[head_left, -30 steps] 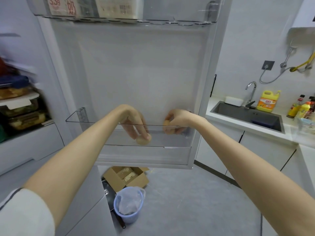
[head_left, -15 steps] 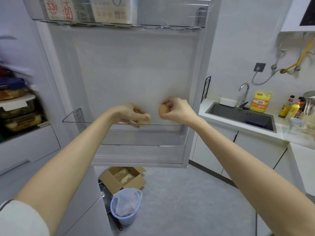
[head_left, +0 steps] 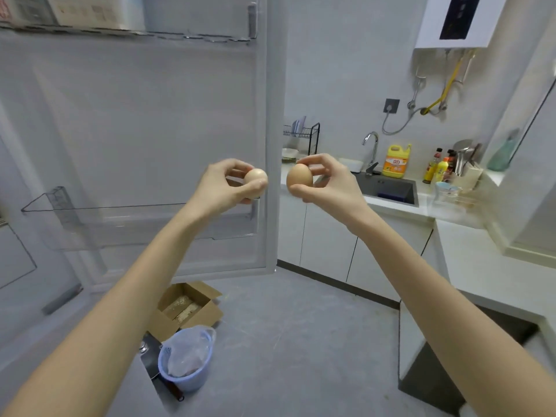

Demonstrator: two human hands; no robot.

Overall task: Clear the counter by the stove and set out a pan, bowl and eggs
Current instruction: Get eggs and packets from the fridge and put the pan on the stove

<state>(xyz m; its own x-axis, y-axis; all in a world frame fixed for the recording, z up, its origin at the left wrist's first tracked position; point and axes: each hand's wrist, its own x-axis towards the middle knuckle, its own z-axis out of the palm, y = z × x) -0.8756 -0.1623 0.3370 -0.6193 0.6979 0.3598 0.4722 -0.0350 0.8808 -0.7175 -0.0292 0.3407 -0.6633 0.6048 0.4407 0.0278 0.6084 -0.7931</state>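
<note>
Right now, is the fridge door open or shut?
Open. The fridge door shows its inner side and clear door shelf.

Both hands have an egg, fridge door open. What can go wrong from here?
1. The left hand and right hand each pinch an egg in their fingertips above the floor; a slip would likely break it.
2. The pale egg and brown egg are close together and could knock.
3. The fridge door is open with both hands full; closing it may crush an egg.
</note>
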